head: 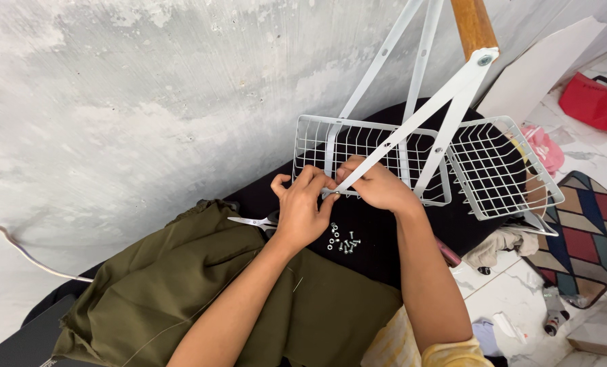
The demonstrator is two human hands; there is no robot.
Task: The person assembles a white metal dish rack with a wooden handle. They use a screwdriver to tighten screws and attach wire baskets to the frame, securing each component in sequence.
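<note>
I see both hands, left hand [302,207] and right hand [378,185], pinched on the white metal strut [412,128] end against the wire basket [358,146], steadying the joint, loose screws [342,241] just below.

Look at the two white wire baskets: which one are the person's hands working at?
The left wire basket, nearer the wall: both the left hand and right hand meet at its front rim. The right basket sits tilted beside it, untouched.
</note>
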